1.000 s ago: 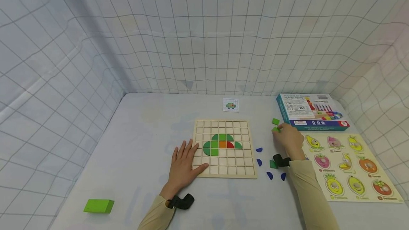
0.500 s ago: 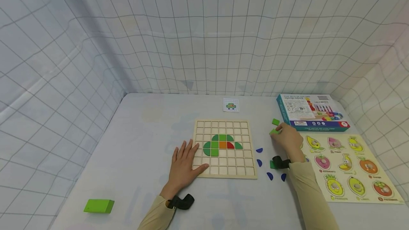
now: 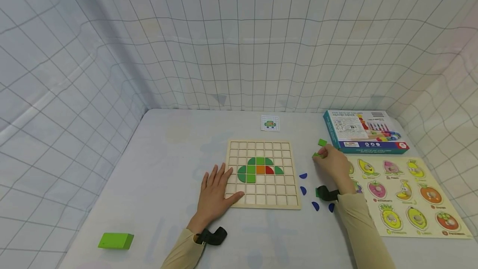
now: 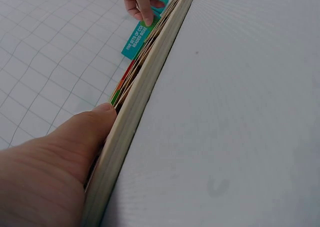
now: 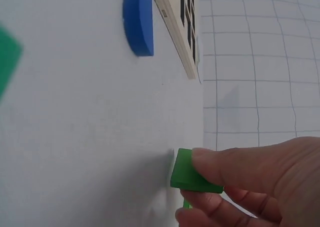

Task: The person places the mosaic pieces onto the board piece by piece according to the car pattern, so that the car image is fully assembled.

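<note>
A wooden grid board (image 3: pixel 263 173) lies mid-table with green, orange and red tiles set in its middle. My left hand (image 3: pixel 218 182) rests flat on the board's near left corner, and its thumb (image 4: pixel 80 147) lies along the board's edge (image 4: pixel 131 118). To the right of the board, my right hand (image 3: pixel 323 156) pinches a small green square tile (image 3: pixel 316 154), seen close up in the right wrist view as the tile (image 5: pixel 192 178) just above the table. Another green tile (image 3: pixel 322 142) lies just behind it.
Several blue quarter-round pieces (image 3: pixel 303 175) lie to the right of the board, one (image 5: pixel 139 19) close to its edge. A pattern card (image 3: pixel 269 123), a teal box (image 3: pixel 364 131), a fruit puzzle board (image 3: pixel 407 223) and a green block (image 3: pixel 115 240) are also on the table.
My right hand has shifted a little left toward the board with the green tile pinched in its fingers. The left hand has stayed still.
</note>
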The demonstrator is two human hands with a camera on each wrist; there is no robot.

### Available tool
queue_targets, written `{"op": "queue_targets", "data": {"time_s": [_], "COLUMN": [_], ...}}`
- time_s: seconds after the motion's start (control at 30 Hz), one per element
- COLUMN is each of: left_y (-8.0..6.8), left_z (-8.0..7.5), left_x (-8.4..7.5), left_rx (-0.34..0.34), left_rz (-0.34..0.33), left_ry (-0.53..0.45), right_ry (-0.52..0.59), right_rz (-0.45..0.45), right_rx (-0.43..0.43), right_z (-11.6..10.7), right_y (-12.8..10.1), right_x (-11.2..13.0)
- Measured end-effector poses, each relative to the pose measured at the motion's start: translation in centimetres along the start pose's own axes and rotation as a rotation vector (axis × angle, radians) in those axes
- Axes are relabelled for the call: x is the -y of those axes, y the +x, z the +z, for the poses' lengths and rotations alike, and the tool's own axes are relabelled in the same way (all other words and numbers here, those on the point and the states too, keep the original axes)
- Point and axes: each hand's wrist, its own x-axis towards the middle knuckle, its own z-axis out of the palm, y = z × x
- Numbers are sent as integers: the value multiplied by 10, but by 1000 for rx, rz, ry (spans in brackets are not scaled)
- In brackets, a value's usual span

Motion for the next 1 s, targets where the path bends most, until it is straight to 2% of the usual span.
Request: {"op": "queue_targets", "data": {"time_s": [0.13, 0.33, 0.47, 0.6, 0.77, 1.0], "left_y": [-1, 0, 0, 0, 0, 0], "left_z": [0, -1, -2, -2, -3, -2], "left_x": [0, 0, 0, -1, -2, -2], "left_rx": [3, -4, -9, -16, -28, -63], "left_rz": [-4, 0, 4, 7, 15, 39], "left_ry": [1, -5, -6, -7, -11, 0], "right_ry": [83, 201, 269, 328, 350, 361], "right_rz": [-76, -254, -333, -364, -398, -478], "right_rx": [-21, -21, 32, 122, 212, 292], "right_z": [4, 11, 16, 23, 34, 45], "right_y": [-4, -10, -15, -21, -29, -35], "right_x": [4, 18, 32, 48, 65, 82]}}
